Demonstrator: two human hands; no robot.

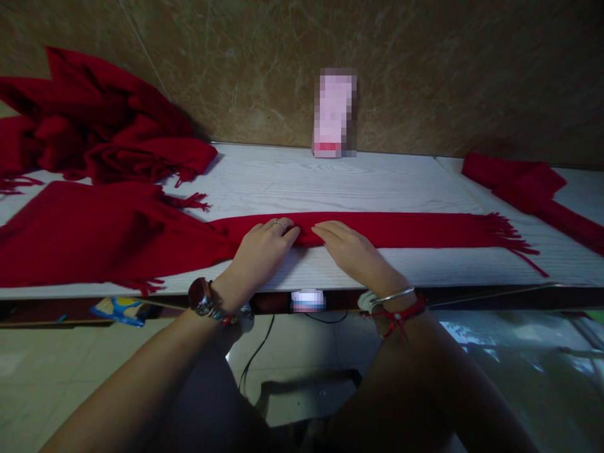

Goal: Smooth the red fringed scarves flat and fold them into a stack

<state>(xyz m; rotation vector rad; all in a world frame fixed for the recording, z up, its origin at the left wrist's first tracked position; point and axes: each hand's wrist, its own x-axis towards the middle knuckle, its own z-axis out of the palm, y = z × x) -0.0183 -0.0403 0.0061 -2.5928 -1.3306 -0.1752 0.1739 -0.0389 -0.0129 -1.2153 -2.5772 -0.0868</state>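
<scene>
A long red scarf lies folded into a narrow strip along the white tabletop, its fringe spread at the right end. Towards the left it widens into a looser, unfolded part. My left hand rests at the middle of the strip, fingers bent and closed on the cloth. Just to its right, my right hand holds the same strip near its front edge, fingers pressed together and pointing left. The thumb of the right hand is mostly hidden. A small gap separates the fingertips of both hands.
A heap of red scarves lies at the back left. Another folded red scarf is at the right. A pink box, blurred, leans by the brown marble-patterned wall. A blue-and-yellow packet sits below the table's front edge.
</scene>
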